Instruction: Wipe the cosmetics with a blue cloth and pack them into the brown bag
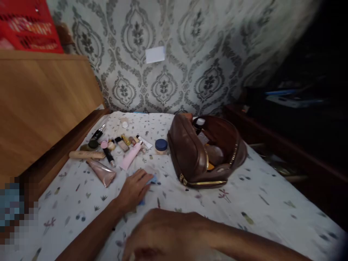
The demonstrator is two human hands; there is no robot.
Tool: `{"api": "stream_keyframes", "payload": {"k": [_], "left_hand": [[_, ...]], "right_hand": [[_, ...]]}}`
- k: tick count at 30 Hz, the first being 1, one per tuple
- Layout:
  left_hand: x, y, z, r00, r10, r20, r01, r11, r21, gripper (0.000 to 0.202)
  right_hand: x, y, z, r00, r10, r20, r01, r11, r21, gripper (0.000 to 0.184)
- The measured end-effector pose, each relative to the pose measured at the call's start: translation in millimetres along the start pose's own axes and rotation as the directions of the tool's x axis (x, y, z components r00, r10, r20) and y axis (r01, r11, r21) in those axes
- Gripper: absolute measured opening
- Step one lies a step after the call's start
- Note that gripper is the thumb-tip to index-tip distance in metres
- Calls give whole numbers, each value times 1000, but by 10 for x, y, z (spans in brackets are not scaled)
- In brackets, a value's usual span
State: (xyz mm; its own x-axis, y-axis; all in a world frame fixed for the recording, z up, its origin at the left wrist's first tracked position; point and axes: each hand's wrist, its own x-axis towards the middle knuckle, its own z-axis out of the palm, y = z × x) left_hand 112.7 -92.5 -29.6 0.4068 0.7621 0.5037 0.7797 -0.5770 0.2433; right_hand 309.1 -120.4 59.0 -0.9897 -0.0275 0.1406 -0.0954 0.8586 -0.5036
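My left hand (pixel 137 188) is on the bed sheet, its fingers closed over a small light-blue thing (pixel 153 179), perhaps a cloth or wipe, mostly hidden under the palm. Close to me, my right hand (pixel 165 232) is smeared by motion, and its fingers are bent down out of sight. Beyond the left hand lie a pink tube (pixel 131 156), a rose-gold tube (pixel 103 172) and a black-capped stick (pixel 109 157). A jar with a dark blue lid (pixel 161 145) stands left of an unzipped brown bag (pixel 187 152), which has several items inside.
Several more cosmetics, including a beige tube (pixel 87 155) and a small bottle (pixel 121 144), are spread at the left on the patterned sheet (pixel 261 203). A wooden cabinet (pixel 46 108) borders the left side. Patterned wallpaper (pixel 163 87) rises behind, and dark furniture stands at the right.
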Motion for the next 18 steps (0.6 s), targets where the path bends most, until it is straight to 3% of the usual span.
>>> {"api": "stream_keyframes", "payload": {"k": [1, 3, 6, 9, 11, 18], "left_hand": [[-4, -10, -8, 999, -16, -30, 16, 1000, 1, 26], [2, -24, -49, 995, -62, -82, 62, 998, -7, 27], [33, -34, -161, 971, -204, -122, 205, 979, -2, 28], [59, -74, -289, 898, -418, -142, 427, 903, 48, 32], [63, -139, -367, 846, -499, -188, 518, 852, 72, 38], [112, -434, -618, 689, -535, -489, 653, 751, 99, 43]], "right_hand": [[112, 100, -70, 999, 24, 42, -30, 989, 148, 22], [276, 301, -90, 992, 124, 5, -121, 958, 262, 28], [349, 546, 120, 973, 217, -81, -183, 934, 306, 29], [296, 689, 370, 956, 270, -118, -214, 912, 351, 27], [257, 730, 461, 950, 271, -153, -200, 908, 369, 27], [234, 755, 452, 959, 242, -147, -170, 907, 385, 27]]}}
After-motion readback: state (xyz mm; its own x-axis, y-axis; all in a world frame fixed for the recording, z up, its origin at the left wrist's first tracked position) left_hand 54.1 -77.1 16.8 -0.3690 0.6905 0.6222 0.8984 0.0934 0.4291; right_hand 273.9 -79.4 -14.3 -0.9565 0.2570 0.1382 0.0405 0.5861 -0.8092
